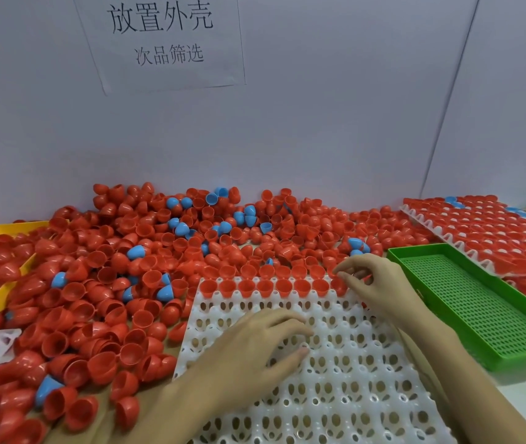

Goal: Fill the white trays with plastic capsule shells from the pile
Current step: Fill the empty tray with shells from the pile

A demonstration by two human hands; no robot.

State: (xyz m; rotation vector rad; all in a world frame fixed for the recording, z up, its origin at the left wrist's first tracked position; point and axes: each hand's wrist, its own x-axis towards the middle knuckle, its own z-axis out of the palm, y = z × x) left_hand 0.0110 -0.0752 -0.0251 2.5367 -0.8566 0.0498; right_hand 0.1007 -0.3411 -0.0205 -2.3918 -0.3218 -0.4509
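hands point(316, 310) over white tray point(335, 379) (far row filled), shell pile point(159, 251)

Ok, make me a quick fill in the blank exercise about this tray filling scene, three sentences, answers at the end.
1. The shells standing in the far row of the white tray are all ___ in colour.
2. The left hand rests on the white ___.
3. The flat basket to the right of the white tray is ___ in colour.

Missing words: red; tray; green

The tray point(335, 379) lies before the pile point(159, 251), shells point(264, 287) along its far row.
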